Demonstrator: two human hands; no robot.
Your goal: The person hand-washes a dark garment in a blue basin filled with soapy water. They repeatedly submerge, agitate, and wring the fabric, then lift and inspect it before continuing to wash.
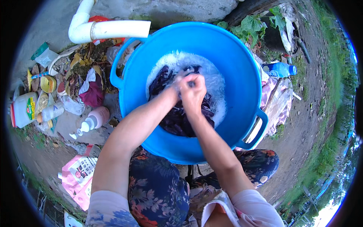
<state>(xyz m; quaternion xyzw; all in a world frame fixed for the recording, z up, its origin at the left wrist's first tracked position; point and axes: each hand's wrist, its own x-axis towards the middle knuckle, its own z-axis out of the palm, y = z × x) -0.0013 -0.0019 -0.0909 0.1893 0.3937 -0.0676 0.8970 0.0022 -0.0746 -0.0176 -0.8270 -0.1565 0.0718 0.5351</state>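
A large blue plastic tub [236, 64] with two side handles stands before me, holding foamy water [215, 75]. Dark purple wet clothing [177, 123] lies bunched in the suds. Over the middle of it my two hands are pressed together. My right hand [193, 90] is curled closed, with dark cloth showing at its fingers. Against it is my left hand [180, 80], smeared by motion, its fingers partly hidden behind the right. More dark cloth sticks out just beyond both hands.
A white pipe [121, 29] ends over the tub's far left rim. At left are a pink pump bottle [99, 116], a white jug [24, 109] and a pink packet [78, 176]. A blue-labelled bottle [279, 70] and crumpled fabric [278, 102] lie to the right.
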